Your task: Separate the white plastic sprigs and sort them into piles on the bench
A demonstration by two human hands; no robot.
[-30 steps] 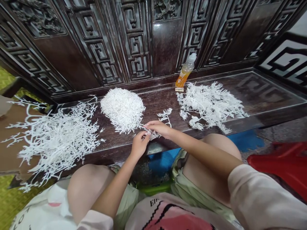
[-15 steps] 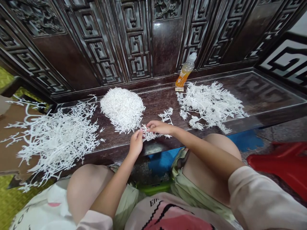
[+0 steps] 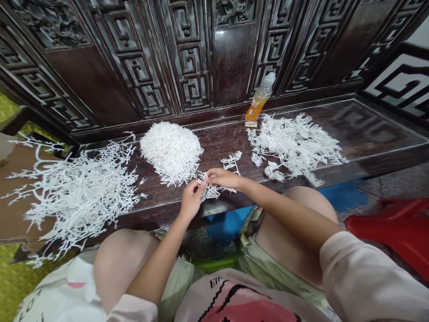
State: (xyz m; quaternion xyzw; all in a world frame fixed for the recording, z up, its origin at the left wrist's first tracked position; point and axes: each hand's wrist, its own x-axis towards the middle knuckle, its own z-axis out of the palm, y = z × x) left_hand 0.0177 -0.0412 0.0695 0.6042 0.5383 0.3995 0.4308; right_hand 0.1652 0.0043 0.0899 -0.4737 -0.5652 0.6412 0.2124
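Observation:
My right hand (image 3: 224, 178) pinches a small white plastic branch (image 3: 211, 192) with fine tufts at the bench's front edge. Against its fingertips comes my left hand (image 3: 191, 200), thumb and fingers curled in a pinch; whatever lies between them is too small to make out. Just behind the hands is a rounded heap of short white sprigs (image 3: 171, 153). Beyond my right hand lies a loose white branch piece (image 3: 231, 160). Bare white branches (image 3: 83, 192) form a tangled pile at left, and tufted white branches (image 3: 298, 143) lie heaped at right.
The dark wooden bench (image 3: 221, 139) has a carved backrest (image 3: 234, 62). A bottle of orange drink (image 3: 257, 103) stands near the back. Cardboard (image 3: 16, 188) lies under the left pile. A red plastic stool (image 3: 392, 228) is at lower right, by my knee.
My left hand has shifted slightly right, its thumb now up against the right fingertips and a gap showing behind it. The right hand stays nearly in place.

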